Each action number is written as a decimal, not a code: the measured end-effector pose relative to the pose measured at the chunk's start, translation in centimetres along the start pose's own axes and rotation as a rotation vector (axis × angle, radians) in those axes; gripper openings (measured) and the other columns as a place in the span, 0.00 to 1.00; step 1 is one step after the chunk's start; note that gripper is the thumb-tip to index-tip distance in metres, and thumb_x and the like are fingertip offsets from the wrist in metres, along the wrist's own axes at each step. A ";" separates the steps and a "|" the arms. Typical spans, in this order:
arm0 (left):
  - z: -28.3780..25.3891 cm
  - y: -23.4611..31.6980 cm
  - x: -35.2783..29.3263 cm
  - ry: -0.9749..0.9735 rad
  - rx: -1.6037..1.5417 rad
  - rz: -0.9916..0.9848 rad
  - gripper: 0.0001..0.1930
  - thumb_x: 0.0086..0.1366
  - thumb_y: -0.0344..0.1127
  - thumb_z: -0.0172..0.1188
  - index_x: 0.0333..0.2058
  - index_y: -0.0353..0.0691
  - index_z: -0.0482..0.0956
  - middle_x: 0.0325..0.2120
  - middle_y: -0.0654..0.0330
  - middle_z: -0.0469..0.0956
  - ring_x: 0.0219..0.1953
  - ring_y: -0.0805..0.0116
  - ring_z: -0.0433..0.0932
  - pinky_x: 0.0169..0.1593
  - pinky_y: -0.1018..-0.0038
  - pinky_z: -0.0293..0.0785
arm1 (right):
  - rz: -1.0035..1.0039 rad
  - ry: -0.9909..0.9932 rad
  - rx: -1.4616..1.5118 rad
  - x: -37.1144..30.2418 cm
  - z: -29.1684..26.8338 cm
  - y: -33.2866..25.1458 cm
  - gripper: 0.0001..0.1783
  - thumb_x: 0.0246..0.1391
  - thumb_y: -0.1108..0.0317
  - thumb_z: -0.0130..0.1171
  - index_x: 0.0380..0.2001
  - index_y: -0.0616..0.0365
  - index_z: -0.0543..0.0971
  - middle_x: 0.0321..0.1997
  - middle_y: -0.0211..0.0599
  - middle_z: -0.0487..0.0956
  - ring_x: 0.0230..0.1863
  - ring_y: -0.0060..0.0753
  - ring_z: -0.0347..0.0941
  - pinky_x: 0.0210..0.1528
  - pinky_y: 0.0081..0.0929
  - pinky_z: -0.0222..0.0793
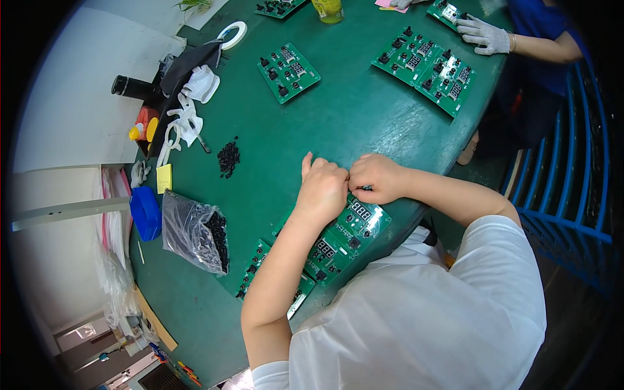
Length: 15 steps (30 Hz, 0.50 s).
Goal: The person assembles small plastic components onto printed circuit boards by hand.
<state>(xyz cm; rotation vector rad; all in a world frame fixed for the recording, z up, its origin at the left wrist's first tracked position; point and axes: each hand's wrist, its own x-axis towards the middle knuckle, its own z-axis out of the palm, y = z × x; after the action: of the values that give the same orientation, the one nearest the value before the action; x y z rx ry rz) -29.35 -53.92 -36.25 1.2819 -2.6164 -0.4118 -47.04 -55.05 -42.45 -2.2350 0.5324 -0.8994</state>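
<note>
Both my hands meet over the far part of a green circuit board (339, 235) with digit displays, which lies near the table edge before me. My left hand (323, 188) is closed, its fingers curled down at the board's far end and one finger sticking up. Right beside it, my right hand (376, 179) is bent in a pinch above a display. What the fingertips of either hand hold is hidden. Under my left forearm lies another circuit board (255, 268), partly covered. A pile of small black parts (228, 158) sits on the table beyond my left hand.
A clear plastic bag of black parts (195, 231) and a blue box (145, 213) are at left. More circuit boards (288, 73) lie farther off. Across the table is another person's gloved hand (483, 35) at a board. A blue metal rack (562, 169) stands at right.
</note>
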 end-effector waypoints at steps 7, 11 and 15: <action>-0.1 0.3 -0.3 -0.014 0.043 -0.023 0.05 0.49 0.30 0.55 0.17 0.41 0.76 0.20 0.59 0.71 0.34 0.60 0.71 0.58 0.48 0.55 | -0.033 -0.033 -0.103 0.3 0.1 -0.2 0.05 0.38 0.68 0.58 0.19 0.53 0.72 0.21 0.31 0.71 0.27 0.38 0.69 0.30 0.36 0.62; -0.3 1.3 -1.1 -0.043 0.127 -0.015 0.04 0.50 0.32 0.57 0.25 0.40 0.78 0.28 0.59 0.73 0.37 0.60 0.71 0.58 0.48 0.54 | -0.019 -0.010 -0.067 0.0 -0.1 -0.1 0.05 0.38 0.68 0.58 0.19 0.53 0.72 0.21 0.31 0.71 0.27 0.38 0.69 0.32 0.35 0.61; 0.2 2.1 -3.3 0.058 0.138 0.012 0.11 0.51 0.34 0.57 0.34 0.38 0.77 0.36 0.57 0.72 0.42 0.60 0.71 0.60 0.47 0.52 | -0.006 -0.038 -0.116 0.2 -0.3 -0.2 0.05 0.38 0.67 0.58 0.19 0.53 0.72 0.20 0.31 0.70 0.27 0.37 0.69 0.35 0.35 0.61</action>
<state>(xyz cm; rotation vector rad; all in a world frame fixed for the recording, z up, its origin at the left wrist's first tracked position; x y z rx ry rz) -29.01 -50.05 -35.87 1.2978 -2.6424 -0.1917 -47.10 -55.18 -42.03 -2.3540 0.5744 -0.8466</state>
